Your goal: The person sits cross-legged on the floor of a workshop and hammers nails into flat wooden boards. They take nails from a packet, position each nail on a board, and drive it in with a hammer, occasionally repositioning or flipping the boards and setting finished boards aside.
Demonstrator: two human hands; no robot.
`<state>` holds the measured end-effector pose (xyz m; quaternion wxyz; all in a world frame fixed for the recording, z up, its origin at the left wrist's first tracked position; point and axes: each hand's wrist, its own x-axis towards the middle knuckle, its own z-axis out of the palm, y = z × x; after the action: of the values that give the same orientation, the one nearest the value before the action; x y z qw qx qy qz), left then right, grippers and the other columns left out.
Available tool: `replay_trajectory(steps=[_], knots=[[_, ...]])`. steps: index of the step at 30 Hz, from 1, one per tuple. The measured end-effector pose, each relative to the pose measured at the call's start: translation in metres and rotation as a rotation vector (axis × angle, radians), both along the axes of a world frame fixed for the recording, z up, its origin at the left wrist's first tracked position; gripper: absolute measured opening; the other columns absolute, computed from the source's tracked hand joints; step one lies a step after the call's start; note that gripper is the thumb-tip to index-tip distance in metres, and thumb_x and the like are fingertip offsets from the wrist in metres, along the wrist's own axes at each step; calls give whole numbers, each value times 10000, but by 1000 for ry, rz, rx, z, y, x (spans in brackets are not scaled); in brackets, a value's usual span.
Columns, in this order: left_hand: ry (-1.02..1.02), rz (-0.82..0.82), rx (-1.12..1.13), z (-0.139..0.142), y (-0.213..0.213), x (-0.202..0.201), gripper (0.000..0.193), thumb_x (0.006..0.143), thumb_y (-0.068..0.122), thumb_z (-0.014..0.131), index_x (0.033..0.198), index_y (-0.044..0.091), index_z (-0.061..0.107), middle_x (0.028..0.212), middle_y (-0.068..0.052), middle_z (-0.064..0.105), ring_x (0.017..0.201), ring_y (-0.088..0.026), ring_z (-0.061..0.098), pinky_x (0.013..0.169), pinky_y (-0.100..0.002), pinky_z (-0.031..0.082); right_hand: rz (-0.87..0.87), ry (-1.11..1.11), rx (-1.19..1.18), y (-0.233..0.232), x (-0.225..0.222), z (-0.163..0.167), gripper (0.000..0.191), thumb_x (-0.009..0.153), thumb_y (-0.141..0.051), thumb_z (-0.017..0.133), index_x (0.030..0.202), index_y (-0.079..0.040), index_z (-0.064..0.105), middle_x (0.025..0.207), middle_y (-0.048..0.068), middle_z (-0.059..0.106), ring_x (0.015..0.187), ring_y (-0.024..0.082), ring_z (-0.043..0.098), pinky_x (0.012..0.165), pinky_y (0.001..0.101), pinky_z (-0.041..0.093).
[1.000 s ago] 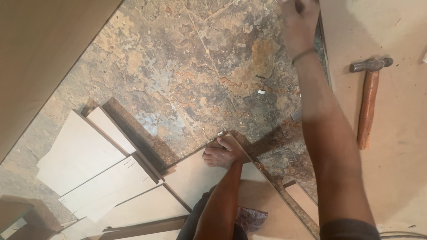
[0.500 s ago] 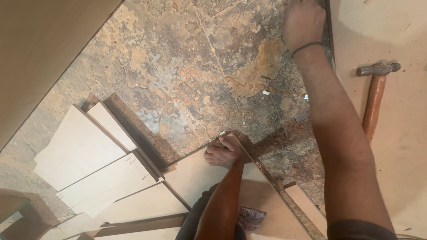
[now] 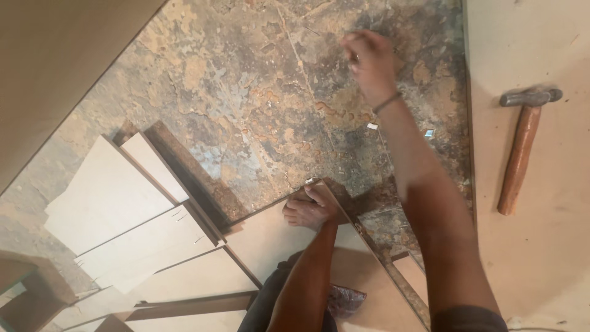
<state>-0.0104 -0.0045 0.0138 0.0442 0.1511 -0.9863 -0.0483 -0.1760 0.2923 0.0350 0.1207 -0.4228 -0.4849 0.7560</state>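
So the person is crouched over a mottled brown stone-look floor [image 3: 246,110] with a bunch of pale wooden boards [image 3: 117,209] fanned out along its lower left edge. The left hand [image 3: 310,209] is pressed down on the top corner of one board [image 3: 270,240], fingers curled over the edge, so the grip is clamped on that board. There's a thin dark strip [image 3: 381,264] running diagonally along the board's right edge, right beside the hand.

The right hand [image 3: 369,64] is up over the far part of the floor, fingers pinched together. It looks clenched on something tiny, but honestly I can't tell what it is, or whether there's anything in there at all; too blurry.

My guess is the board is stiff and flat, light enough for one hand, not fragile, but the face looks smooth so it could slide on that floor. The corner and long edges are the sensible places to take hold, which is what the left hand is doing.

A hammer [image 3: 519,147] with a wooden handle lies on a big pale panel [image 3: 534,246] along the right side, well apart from both hands. A couple of small light bits [image 3: 372,126] sit on the floor near the right forearm. Plenty of open floor in the middle; the left edge is crowded with boards.
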Motion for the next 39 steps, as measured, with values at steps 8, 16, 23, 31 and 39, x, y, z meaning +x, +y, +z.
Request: replay_trajectory(steps=[8,16,23,31,39], knots=[[-68,17,68,1,-1,-1,693,959,686,409,1110,22,536,1057,-167,452,1026,-368,452,902,-532,336,265,-388,1359,-32,-73,-6,73,857,-174,725,888,-118,759,892,99,718,709,201,691,696,430,588],[-56,88,-39,-7,4,4,681,952,705,390,1000,36,506,1011,-146,435,1004,-354,465,859,-510,363,595,-396,1087,-36,-66,4,154,1000,-219,602,1052,-105,691,818,115,679,722,215,666,651,464,546],[6,-33,-83,-21,-6,9,659,995,718,342,1019,71,466,995,-131,407,960,-336,460,818,-510,371,151,839,-586,-119,59,41,298,1103,-339,522,980,-79,598,834,13,571,551,57,405,433,180,361],[43,-64,-50,-21,-6,9,660,1013,721,279,992,88,466,982,-122,417,946,-319,469,817,-519,384,-76,145,-96,-130,193,32,363,1135,-300,419,867,-112,577,736,-29,506,552,56,370,473,214,312],[146,-87,-179,-10,13,17,640,1089,653,298,1024,41,478,990,-150,433,933,-357,498,775,-521,389,-973,7,-815,-190,294,67,276,1017,-316,430,924,-110,589,793,53,569,669,183,563,542,273,454]])
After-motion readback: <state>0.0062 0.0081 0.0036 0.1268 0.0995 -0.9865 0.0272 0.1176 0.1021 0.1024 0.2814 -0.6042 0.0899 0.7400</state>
